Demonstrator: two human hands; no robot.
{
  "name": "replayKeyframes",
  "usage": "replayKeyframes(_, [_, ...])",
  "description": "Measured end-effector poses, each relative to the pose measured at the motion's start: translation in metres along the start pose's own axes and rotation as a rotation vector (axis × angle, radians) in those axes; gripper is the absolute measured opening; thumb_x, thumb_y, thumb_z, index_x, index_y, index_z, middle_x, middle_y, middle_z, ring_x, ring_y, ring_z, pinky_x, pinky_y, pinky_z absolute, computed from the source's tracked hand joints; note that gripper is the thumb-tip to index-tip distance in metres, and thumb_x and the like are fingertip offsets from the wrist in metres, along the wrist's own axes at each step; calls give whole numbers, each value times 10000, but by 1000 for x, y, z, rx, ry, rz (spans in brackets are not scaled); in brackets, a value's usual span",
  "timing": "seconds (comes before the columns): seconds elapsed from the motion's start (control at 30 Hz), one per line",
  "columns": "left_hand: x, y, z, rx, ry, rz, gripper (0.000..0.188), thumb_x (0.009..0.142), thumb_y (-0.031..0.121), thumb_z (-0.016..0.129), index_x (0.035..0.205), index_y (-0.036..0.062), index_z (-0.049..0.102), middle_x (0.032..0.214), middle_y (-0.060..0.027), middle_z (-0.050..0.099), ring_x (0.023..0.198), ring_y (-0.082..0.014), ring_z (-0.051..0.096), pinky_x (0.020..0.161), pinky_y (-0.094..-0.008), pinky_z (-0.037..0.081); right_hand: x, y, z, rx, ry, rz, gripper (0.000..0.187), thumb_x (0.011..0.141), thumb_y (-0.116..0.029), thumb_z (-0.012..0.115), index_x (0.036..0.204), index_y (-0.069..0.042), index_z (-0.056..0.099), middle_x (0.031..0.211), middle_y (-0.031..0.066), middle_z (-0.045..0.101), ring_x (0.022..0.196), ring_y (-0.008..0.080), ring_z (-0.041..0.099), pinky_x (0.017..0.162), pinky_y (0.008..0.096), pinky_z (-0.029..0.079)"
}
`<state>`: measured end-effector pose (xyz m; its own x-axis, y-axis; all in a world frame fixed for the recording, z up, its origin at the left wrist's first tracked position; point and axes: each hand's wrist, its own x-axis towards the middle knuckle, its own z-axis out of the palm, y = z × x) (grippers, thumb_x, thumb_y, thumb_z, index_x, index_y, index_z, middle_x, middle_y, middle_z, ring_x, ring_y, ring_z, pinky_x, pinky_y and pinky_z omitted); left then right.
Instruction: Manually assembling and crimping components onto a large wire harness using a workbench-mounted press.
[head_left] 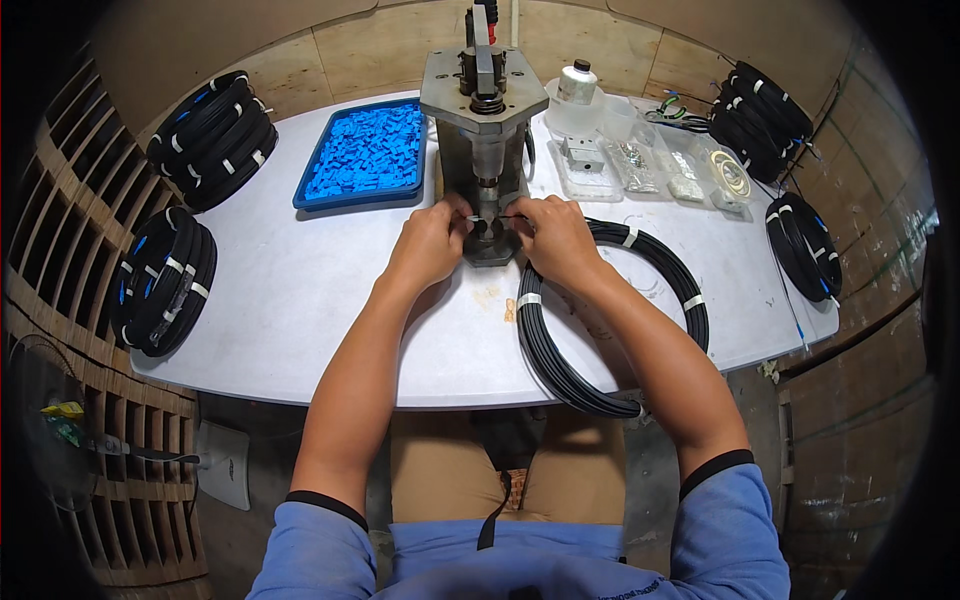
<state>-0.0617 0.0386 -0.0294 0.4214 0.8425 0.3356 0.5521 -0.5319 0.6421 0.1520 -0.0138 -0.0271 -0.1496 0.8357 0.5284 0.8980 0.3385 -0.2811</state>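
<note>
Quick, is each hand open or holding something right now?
Left hand: closed, at the metal press; anything pinched is too small to tell.
Right hand: closed, seemingly holding a thin black cable end.

The press (pixel 488 155) is dull metal, the cable (pixel 548 355) smooth plastic.

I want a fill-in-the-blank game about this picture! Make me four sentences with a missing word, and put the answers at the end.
1. The small pieces in the tray are coloured ____.
2. The hand nearer that tray is the person's ____ one.
3. The large black coil beside the metal press passes under the person's ____ forearm.
4. The cap on the white bottle is coloured ____.

Missing words: blue; left; right; black.
</note>
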Motion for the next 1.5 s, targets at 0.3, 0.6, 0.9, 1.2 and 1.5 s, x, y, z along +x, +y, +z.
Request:
replayKeyframes(0.3, [1, -4, 2, -3, 4, -3, 193, 957, 5, 617, 1134, -32, 684, 952, -197, 780, 880, -302, 775, 830, -383, 588, 1, 0, 0, -5, 0, -2, 111, 937, -162, 694, 1005, -106, 761, 897, 123, 773, 892, 349, 705, 835, 478, 500])
replayKeyframes(0.6, [1, -4, 2, -12, -1, -2, 195, 953, 3, 618, 1133, -32, 685, 959, -195, 782, 889, -295, 776, 839, -379, 590, 0, 1, 1, -2, -10, 6, 126, 932, -155, 701, 1032, -103, 756, 904, 130, 764, 916, 354, 689, 857, 478, 494])
replayKeyframes(0.9, [1, -6, 1, -23, -7, 2, 199, 956, 10, 611, 1140, -32, 678, 962, -194, 782, 897, -296, 776, 842, -380, 590, 1, -1, -1, 11, -35, 17, 142, 924, -142, 715, 1052, -94, 753, 913, 144, 760, 936, 367, 687, 864, 494, 505])
replayKeyframes(1.2, [1, -4, 1, -37, -5, 1, 200, 952, 10, 607, 1133, -34, 677, 968, -193, 782, 906, -303, 776, 848, -384, 588, 1, 0, 0, 3, -32, 17, 136, 923, -142, 715, 1045, -94, 751, 909, 144, 758, 931, 368, 686, 860, 494, 505])
replayKeyframes(1.5, [1, -4, 1, -38, -4, -4, 170, 963, 44, 641, 1115, -19, 682, 950, -198, 778, 892, -305, 775, 827, -389, 583, 1, 1, 1, -8, -25, 3, 133, 923, -147, 718, 1039, -91, 749, 915, 141, 755, 932, 366, 681, 855, 482, 505])
